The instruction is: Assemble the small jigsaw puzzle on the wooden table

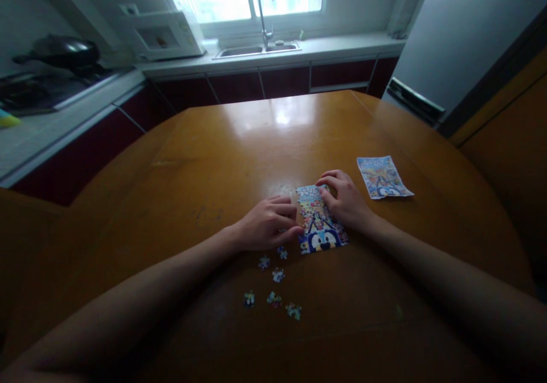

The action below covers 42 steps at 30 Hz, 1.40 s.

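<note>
A partly assembled jigsaw puzzle (322, 223) lies on the wooden table, showing a blue cartoon dog's face at its lower end. My left hand (270, 223) is at its left edge, fingers curled and thumb close to the index finger; whatever is between them is hidden. Along the upper right side rests my right hand (345, 200), its fingers bent but apart, with fingertips touching the puzzle and covering part of it. Several loose puzzle pieces (278, 274) are scattered below my left hand, nearer to me.
To the right lies a creased picture sheet (383, 178) with the same dog design. The wooden table (205, 161) has a rounded edge. Beyond it are a sink (243, 52) with a tap (264, 15), a white microwave (164, 35), a wok (64, 51) on the stove, and a refrigerator (457, 35).
</note>
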Each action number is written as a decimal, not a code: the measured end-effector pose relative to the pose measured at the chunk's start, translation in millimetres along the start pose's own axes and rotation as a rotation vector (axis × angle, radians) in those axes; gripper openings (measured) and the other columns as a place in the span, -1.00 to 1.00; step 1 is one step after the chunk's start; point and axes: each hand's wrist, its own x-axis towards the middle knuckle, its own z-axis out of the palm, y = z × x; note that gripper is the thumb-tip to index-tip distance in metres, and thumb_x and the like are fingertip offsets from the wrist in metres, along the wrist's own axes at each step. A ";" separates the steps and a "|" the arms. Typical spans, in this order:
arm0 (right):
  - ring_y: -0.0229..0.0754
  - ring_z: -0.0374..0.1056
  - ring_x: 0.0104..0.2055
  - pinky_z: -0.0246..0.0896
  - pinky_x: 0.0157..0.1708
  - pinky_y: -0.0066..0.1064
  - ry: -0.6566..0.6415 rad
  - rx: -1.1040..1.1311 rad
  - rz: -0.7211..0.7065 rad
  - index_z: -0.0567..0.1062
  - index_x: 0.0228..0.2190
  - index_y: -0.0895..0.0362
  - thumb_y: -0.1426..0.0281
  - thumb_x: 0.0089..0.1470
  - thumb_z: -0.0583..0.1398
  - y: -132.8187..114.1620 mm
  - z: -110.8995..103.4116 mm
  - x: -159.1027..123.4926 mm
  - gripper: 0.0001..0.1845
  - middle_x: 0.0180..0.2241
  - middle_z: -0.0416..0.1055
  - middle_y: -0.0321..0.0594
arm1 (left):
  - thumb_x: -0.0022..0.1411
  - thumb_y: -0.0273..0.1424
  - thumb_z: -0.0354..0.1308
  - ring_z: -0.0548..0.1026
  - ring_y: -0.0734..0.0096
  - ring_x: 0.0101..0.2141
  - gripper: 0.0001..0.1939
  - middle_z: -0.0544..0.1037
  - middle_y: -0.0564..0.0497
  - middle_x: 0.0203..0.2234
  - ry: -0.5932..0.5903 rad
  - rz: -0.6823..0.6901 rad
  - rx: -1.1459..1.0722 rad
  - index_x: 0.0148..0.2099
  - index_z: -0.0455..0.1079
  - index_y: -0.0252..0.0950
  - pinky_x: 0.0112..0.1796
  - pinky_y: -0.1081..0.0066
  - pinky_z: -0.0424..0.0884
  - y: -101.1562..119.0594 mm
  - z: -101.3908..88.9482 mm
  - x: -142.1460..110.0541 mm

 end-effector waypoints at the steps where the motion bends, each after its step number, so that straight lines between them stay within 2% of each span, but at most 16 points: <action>1: 0.04 0.32 0.03 0.22 0.08 -0.02 0.000 -0.001 -0.001 0.56 -0.26 0.07 0.34 0.18 0.15 0.2 0.2 0.1 -0.81 -0.10 0.41 -0.06 | 0.40 -0.32 0.05 0.33 0.34 -0.37 -0.70 0.47 -0.01 -0.48 -0.008 0.007 0.002 -0.35 0.52 -0.22 -0.26 0.28 0.27 0.2 0.0 -0.1; 11: 0.03 0.32 0.03 0.22 0.09 -0.03 -0.001 -0.012 -0.011 0.56 -0.25 0.07 0.36 0.16 0.15 2.0 1.4 0.2 -0.82 -0.10 0.40 -0.07 | 0.40 -0.30 0.07 0.38 0.34 -0.31 -0.76 0.53 -0.02 -0.39 -0.058 0.018 0.004 -0.20 0.57 -0.15 -0.20 0.28 0.29 2.4 -1.7 1.2; 13: 0.03 0.32 0.03 0.22 0.09 -0.03 0.006 -0.009 -0.015 0.56 -0.26 0.07 0.37 0.16 0.15 2.3 1.6 0.1 -0.83 -0.10 0.41 -0.07 | 0.42 -0.31 0.04 0.37 0.34 -0.33 -0.75 0.52 -0.02 -0.40 -0.016 0.020 -0.010 -0.14 0.56 -0.17 -0.23 0.29 0.29 1.2 -1.4 0.5; 15: 0.02 0.32 0.03 0.21 0.09 -0.04 0.005 -0.005 -0.016 0.56 -0.25 0.08 0.38 0.16 0.15 2.4 1.5 0.0 -0.82 -0.10 0.41 -0.07 | 0.43 -0.34 -0.01 0.34 0.34 -0.37 -0.71 0.50 -0.03 -0.45 0.080 -0.005 -0.034 -0.14 0.55 -0.21 -0.28 0.29 0.27 -1.5 -1.3 -1.2; 18: 0.02 0.31 0.03 0.22 0.09 -0.03 -0.001 -0.002 -0.008 0.55 -0.25 0.07 0.38 0.16 0.15 2.1 1.1 0.0 -0.83 -0.10 0.40 -0.07 | 0.42 -0.37 -0.05 0.31 0.35 -0.42 -0.67 0.45 -0.03 -0.52 0.191 -0.045 -0.047 -0.29 0.53 -0.24 -0.34 0.29 0.24 -6.1 -2.2 -3.9; 22: 0.03 0.31 0.03 0.22 0.09 -0.02 -0.010 0.000 0.005 0.55 -0.25 0.07 0.38 0.15 0.15 1.2 0.7 0.0 -0.82 -0.09 0.40 -0.07 | 0.39 -0.38 -0.02 0.28 0.35 -0.44 -0.65 0.41 -0.01 -0.57 0.094 -0.001 0.013 -0.44 0.43 -0.24 -0.34 0.26 0.23 -6.4 -2.9 -4.4; 25: 0.02 0.30 0.03 0.21 0.10 -0.04 -0.007 0.001 0.005 0.55 -0.25 0.08 0.38 0.15 0.15 0.0 0.4 -0.1 -0.82 -0.09 0.39 -0.07 | 0.38 -0.39 -0.02 0.27 0.35 -0.43 -0.64 0.40 -0.01 -0.57 0.031 0.027 0.037 -0.48 0.38 -0.24 -0.32 0.25 0.24 -3.2 -2.8 -3.0; 30: 0.01 0.31 0.02 0.22 0.09 -0.06 -0.010 -0.007 0.005 0.56 -0.24 0.09 0.40 0.15 0.15 -0.6 0.1 -0.3 -0.82 -0.09 0.39 -0.07 | 0.37 -0.42 -0.01 0.29 0.34 -0.41 -0.70 0.42 -0.01 -0.54 0.003 0.067 -0.004 -0.40 0.44 -0.24 -0.31 0.25 0.25 -0.1 -3.8 -1.6; 39: 0.02 0.31 0.03 0.22 0.10 -0.06 -0.005 -0.015 0.003 0.56 -0.23 0.09 0.39 0.16 0.15 1.2 1.4 -0.1 -0.81 -0.09 0.39 -0.06 | 0.39 -0.37 0.03 0.31 0.39 -0.42 -0.61 0.42 0.02 -0.55 -0.048 0.094 0.037 -0.52 0.38 -0.26 -0.30 0.28 0.25 1.8 -1.3 0.5; 42: 0.02 0.31 0.03 0.22 0.09 -0.05 -0.009 -0.017 -0.001 0.56 -0.23 0.09 0.40 0.16 0.15 1.1 0.7 -0.3 -0.81 -0.09 0.40 -0.06 | 0.41 -0.35 0.01 0.31 0.38 -0.42 -0.62 0.43 0.01 -0.55 -0.048 0.086 0.025 -0.48 0.41 -0.26 -0.29 0.28 0.27 2.1 -0.6 0.7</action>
